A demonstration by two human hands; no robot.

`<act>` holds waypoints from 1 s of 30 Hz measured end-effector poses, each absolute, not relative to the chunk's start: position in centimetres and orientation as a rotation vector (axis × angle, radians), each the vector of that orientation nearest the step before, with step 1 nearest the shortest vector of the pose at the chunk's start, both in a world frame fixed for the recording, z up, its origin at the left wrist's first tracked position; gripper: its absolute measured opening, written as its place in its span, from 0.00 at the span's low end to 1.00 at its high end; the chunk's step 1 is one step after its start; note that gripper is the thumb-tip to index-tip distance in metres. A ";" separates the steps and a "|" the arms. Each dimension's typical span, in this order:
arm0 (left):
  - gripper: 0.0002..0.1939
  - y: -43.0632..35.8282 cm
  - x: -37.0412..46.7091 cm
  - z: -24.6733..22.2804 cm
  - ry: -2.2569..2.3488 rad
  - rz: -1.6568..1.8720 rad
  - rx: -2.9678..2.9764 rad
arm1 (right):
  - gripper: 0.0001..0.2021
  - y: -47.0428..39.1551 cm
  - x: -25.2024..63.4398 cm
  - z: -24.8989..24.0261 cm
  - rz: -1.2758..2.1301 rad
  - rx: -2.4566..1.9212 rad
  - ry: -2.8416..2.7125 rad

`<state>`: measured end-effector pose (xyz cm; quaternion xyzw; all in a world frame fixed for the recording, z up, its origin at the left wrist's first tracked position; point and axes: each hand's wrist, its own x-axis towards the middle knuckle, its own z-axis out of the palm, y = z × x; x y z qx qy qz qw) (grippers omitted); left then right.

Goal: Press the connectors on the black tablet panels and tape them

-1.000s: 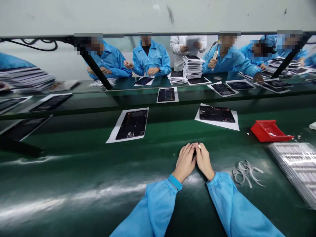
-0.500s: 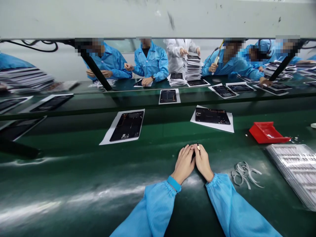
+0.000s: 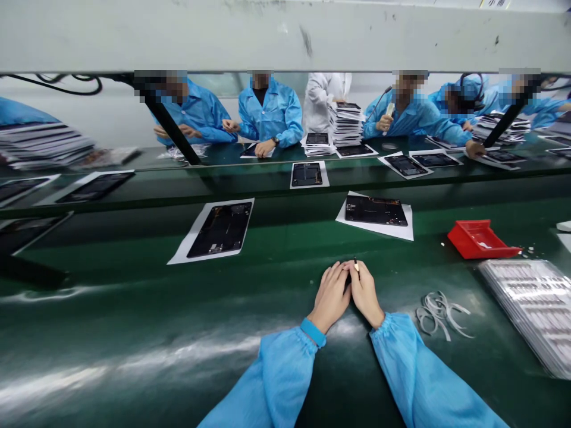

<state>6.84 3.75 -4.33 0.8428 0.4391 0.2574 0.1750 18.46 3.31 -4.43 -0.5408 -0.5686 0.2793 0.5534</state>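
While the left hand (image 3: 331,297) and the right hand (image 3: 366,294) are brought together over the green bench (image 3: 134,333) in the head view, their fingertips are set against each other at the front. A small black-and-pale piece (image 3: 355,266) is pinched in the right hand's grip, its dark end pointed away from the wearer; its lower part is hidden by the fingers. The left hand's fingers are laid side by side and bent slightly, but whether anything is held beneath them cannot be told. Beyond the hands, two dark tablets are laid on white sheets: the left tablet (image 3: 223,230) is slanted, and the right tablet (image 3: 377,211) is set nearly crosswise, nearer to the hands. To the right of the hands, a loose tangle of pale strips (image 3: 441,315) is seen, with a stack of clear trays (image 3: 530,309) farther right. Behind the trays is placed a red bin (image 3: 479,241), by which white bits (image 3: 527,250) are scattered. A smaller-looking tablet (image 3: 307,174) is rested on a sheet farther back. Across the bench, people in blue are seated, and a pale tool (image 3: 389,110) is held upright by one of them, near a tall stack (image 3: 348,126) of sheets and tablets.
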 end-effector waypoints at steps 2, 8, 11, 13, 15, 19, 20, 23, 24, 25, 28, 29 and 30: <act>0.25 3.8 6.9 -4.3 1.242 0.728 2.388 | 0.13 3.3 18.5 -4.4 0.662 -1.277 -1.346; 0.24 3.7 6.9 -4.1 1.241 0.726 2.375 | 0.14 3.3 18.5 -4.5 0.664 -1.271 -1.350; 0.25 3.7 6.9 -4.0 1.241 0.729 2.370 | 0.14 3.3 18.5 -4.4 0.662 -1.271 -1.352; 0.25 3.6 6.9 -4.0 1.243 0.721 2.372 | 0.14 3.3 18.5 -4.4 0.662 -1.271 -1.352; 0.25 3.6 6.9 -4.0 1.242 0.716 2.375 | 0.13 3.3 18.5 -4.4 0.663 -1.270 -1.351; 0.25 3.7 6.9 -4.1 1.236 0.723 2.374 | 0.14 3.3 18.5 -4.5 0.661 -1.269 -1.348; 0.25 3.7 6.9 -4.1 1.235 0.725 2.374 | 0.14 3.4 18.5 -4.6 0.660 -1.269 -1.346; 0.25 3.7 6.9 -4.2 1.238 0.727 2.376 | 0.14 3.4 18.6 -4.7 0.660 -1.268 -1.343; 0.25 3.7 6.9 -4.2 1.239 0.727 2.378 | 0.14 3.4 18.6 -4.7 0.660 -1.267 -1.342; 0.25 3.7 6.9 -4.2 1.240 0.726 2.380 | 0.14 3.4 18.6 -4.6 0.661 -1.267 -1.343; 0.25 3.7 6.9 -4.1 1.240 0.724 2.382 | 0.14 3.4 18.6 -4.6 0.661 -1.271 -1.342; 0.25 3.7 6.9 -4.1 1.237 0.724 2.381 | 0.14 3.3 18.6 -4.6 0.661 -1.272 -1.342; 0.25 3.7 6.9 -4.1 1.235 0.724 2.379 | 0.14 3.3 18.6 -4.5 0.661 -1.273 -1.341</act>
